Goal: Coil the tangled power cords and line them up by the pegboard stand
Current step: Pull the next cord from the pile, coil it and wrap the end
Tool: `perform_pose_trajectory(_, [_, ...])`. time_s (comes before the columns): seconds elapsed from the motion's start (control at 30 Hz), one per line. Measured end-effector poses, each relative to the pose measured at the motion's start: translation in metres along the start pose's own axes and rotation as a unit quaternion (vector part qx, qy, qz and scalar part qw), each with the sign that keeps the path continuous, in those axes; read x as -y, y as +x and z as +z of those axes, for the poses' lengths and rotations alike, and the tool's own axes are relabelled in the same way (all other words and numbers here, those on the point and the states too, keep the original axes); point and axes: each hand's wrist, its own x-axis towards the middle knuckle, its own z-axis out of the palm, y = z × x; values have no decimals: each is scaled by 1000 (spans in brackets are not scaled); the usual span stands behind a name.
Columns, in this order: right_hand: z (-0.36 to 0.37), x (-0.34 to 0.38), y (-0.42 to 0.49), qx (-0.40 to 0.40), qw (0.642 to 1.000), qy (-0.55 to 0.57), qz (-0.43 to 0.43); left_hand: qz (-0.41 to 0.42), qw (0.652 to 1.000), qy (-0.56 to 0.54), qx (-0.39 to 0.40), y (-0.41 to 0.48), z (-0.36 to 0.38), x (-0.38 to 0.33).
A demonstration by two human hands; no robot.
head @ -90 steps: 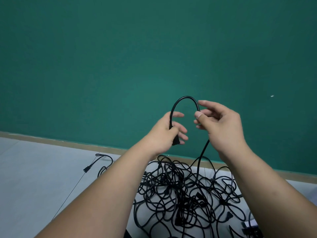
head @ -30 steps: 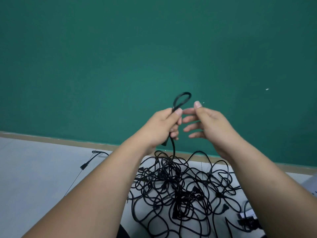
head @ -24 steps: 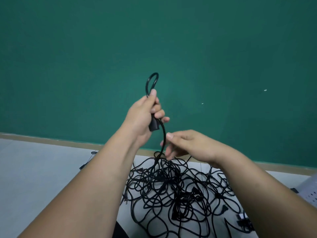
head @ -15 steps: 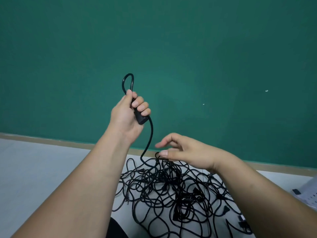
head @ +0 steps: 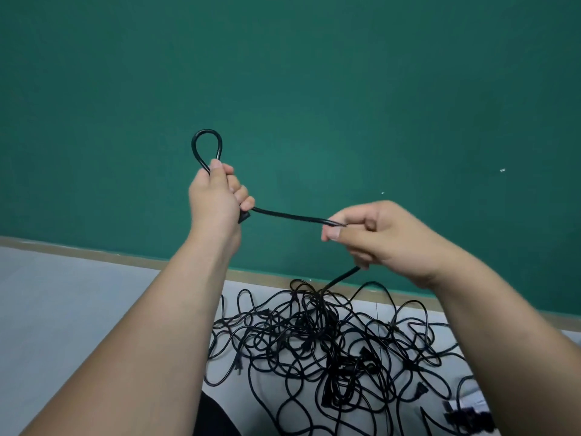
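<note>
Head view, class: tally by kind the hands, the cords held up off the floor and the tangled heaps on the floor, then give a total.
Hands: 2, the left hand and the right hand
Cords held up: 1, the black cord gripped by both
Tangled heaps: 1, the heap; its separate cords cannot be counted
Total: 4

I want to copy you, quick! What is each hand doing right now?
Left hand: closed, holding the black cord in its grip.
Right hand: closed, pinching the same cord further along.
</note>
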Motion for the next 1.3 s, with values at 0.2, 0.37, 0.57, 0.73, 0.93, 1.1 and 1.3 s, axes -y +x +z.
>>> perform_pose_trajectory(0.2, [-17, 53, -16, -123, 974, -121, -148, 36, 999, -5, 38, -14, 23, -11])
perform_pose_trajectory(0.37, [-22, 59, -17, -221, 918, -282, -170, -11, 988, 56, 144, -22, 24, -2])
perform_pose_trajectory(0.57, [-15, 7, 4, -288, 925, -224, -107, -60, 936, 195, 287, -31, 20, 24])
perform_pose_trajectory(0.73, [-13, -6, 12, -326, 923, -182, -92, -68, 912, 213, 344, -40, 24, 32])
perform_pose_trajectory(0.93, [-11, -8, 14, -354, 912, -178, -105, -31, 869, 296, 396, -57, 30, 41])
perform_pose_trajectory(1.1, [-8, -9, 13, -376, 903, -178, -108, -23, 860, 295, 416, -69, 40, 41])
perform_pose_trajectory(1.3, [-7, -20, 18, -411, 895, -159, -75, -14, 895, 249, 371, -82, 50, 49])
